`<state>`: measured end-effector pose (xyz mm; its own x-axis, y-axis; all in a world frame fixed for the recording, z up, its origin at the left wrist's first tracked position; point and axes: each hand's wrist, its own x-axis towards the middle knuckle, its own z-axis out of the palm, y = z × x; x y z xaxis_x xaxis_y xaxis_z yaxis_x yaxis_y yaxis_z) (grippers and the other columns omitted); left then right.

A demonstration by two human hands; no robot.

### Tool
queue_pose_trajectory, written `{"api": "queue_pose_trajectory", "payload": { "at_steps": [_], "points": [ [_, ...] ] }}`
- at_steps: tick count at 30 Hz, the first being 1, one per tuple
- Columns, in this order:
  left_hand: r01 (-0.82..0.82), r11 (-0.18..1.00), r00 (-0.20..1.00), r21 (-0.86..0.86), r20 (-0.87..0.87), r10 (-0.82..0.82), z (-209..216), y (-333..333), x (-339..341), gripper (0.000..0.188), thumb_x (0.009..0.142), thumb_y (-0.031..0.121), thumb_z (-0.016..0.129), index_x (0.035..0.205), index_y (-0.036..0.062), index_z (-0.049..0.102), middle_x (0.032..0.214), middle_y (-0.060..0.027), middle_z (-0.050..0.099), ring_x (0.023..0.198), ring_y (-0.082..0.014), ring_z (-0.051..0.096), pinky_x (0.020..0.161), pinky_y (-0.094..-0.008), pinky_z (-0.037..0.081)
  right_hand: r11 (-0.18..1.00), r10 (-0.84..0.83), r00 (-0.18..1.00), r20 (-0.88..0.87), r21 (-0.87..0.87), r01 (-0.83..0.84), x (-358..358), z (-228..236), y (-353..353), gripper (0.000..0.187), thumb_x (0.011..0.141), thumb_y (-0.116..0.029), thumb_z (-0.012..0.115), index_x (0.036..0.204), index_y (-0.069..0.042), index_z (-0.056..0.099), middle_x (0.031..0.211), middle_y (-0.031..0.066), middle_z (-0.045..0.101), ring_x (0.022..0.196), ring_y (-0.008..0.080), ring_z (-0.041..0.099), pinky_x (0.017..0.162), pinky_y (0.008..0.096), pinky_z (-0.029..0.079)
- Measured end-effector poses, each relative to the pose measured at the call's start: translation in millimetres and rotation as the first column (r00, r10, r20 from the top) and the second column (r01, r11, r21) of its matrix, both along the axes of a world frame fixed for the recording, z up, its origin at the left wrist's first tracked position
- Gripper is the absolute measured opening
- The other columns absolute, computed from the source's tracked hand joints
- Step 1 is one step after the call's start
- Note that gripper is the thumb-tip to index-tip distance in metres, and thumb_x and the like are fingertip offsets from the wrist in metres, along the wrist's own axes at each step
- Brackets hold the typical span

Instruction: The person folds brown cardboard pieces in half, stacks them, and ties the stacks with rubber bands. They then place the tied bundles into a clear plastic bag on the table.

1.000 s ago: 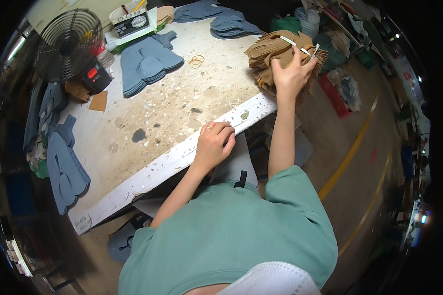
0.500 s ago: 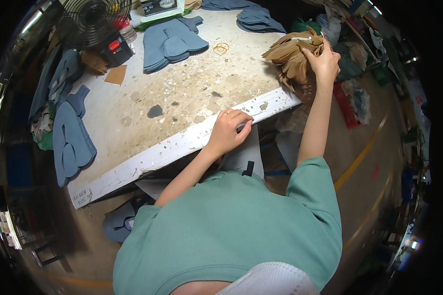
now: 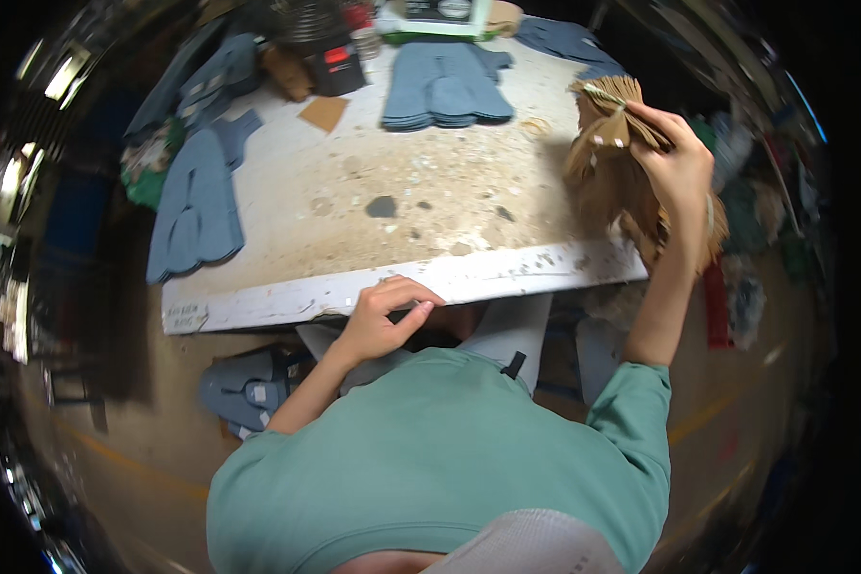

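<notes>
My right hand (image 3: 681,165) grips a thick bundle of thin brown pieces (image 3: 607,177) at the table's right end. Its thumb and fingers pinch the upper part, where a pale tie crosses the layers. Loose leaves of the bundle fan downward over the table's corner, some hanging past it behind my wrist. My left hand (image 3: 385,318) rests at the near edge of the white worktable (image 3: 507,273), fingers curled and thumb close to the index finger. Whatever lies in that curl, if anything, is too small to make out.
Blue-grey cut pieces lie in a stack (image 3: 445,86) at the back and another stack (image 3: 196,206) at the left. A brown scrap (image 3: 324,113) lies near a black-and-red device (image 3: 339,69). A fan (image 3: 306,19) stands at the far left. Bags hang off the right side.
My head view has turned, so the table sits straighter and further right. The brown bundle has come nearer and is spread over the table's right corner. My left hand stays by the edge.
</notes>
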<state>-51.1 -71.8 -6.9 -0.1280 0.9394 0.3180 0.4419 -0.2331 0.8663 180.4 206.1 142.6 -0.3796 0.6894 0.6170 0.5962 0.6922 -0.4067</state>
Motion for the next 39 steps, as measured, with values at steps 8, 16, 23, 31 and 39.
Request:
{"api": "queue_pose_trajectory", "payload": {
  "at_steps": [8, 16, 23, 31, 39],
  "points": [
    [-0.462, 0.883, 0.886, 0.079, 0.018, 0.463, 55.0, -53.4, -85.2, 0.014, 0.087, 0.006, 0.057, 0.09, -0.0009, 0.069, 0.09, -0.0097, 0.069, 0.086, -0.0165, 0.063, 0.081, -0.0279, 0.047, 0.357, 0.653, 0.566, -0.504, -0.454, -0.816, -72.7, -0.1, -15.8, 0.053, 0.065, 0.005, 0.056, 0.118, 0.002, 0.062, 0.109, 0.0099, 0.066, 0.099, 0.016, 0.063, 0.095, 0.0295, 0.048],
    [-0.511, 0.841, 0.838, 0.177, -0.113, 0.533, 67.1, -26.8, -104.0, 0.013, 0.087, 0.004, 0.058, 0.091, 0.0015, 0.07, 0.09, -0.008, 0.069, 0.085, -0.0154, 0.064, 0.079, -0.0276, 0.048, 0.738, 0.586, 0.786, 0.196, -0.529, -0.418, -136.0, -88.2, -18.6, 0.037, 0.078, -0.011, 0.064, 0.115, -0.009, 0.066, 0.11, 0.01, 0.067, 0.104, 0.0239, 0.061, 0.094, 0.036, 0.045],
    [-0.176, 0.976, 0.905, 0.131, -0.37, 0.213, 70.8, 41.4, -102.9, 0.019, 0.088, 0.009, 0.058, 0.104, 0.0036, 0.067, 0.105, -0.0095, 0.066, 0.097, -0.0213, 0.061, 0.088, -0.0329, 0.047, 0.663, 0.743, 0.666, 0.073, -0.224, -0.714, -131.4, -84.8, -46.6, 0.025, 0.081, -0.008, 0.063, 0.106, -0.004, 0.067, 0.1, 0.009, 0.065, 0.093, 0.025, 0.061, 0.085, 0.0352, 0.047],
    [-0.197, 0.91, 0.723, -0.365, -0.681, -0.117, 26.0, 104.0, -96.8, 0.067, 0.096, 0.048, 0.042, 0.15, 0.0158, 0.019, 0.15, -0.0145, 0.031, 0.14, -0.0307, 0.027, 0.113, -0.0482, 0.017, 0.64, 0.768, 0.629, 0.121, -0.176, -0.748, -141.5, -124.3, -64.3, 0.027, 0.082, -0.018, 0.067, 0.108, -0.008, 0.065, 0.125, 0.0116, 0.054, 0.119, 0.0335, 0.048, 0.1, 0.0427, 0.039],
    [-0.268, 0.92, 0.753, -0.287, -0.657, 0.014, 34.2, 78.3, -91.8, 0.122, 0.061, 0.066, 0.073, 0.147, -0.0001, 0.018, 0.139, -0.0288, 0.04, 0.129, -0.0396, 0.039, 0.112, -0.0481, 0.022, 0.749, 0.543, 0.804, -0.242, -0.294, -0.594, -96.6, -130.7, -99.9, 0.058, 0.075, -0.018, 0.076, 0.129, -0.011, 0.054, 0.129, 0.0147, 0.05, 0.119, 0.0352, 0.049, 0.1, 0.0425, 0.04]
  ]
}}
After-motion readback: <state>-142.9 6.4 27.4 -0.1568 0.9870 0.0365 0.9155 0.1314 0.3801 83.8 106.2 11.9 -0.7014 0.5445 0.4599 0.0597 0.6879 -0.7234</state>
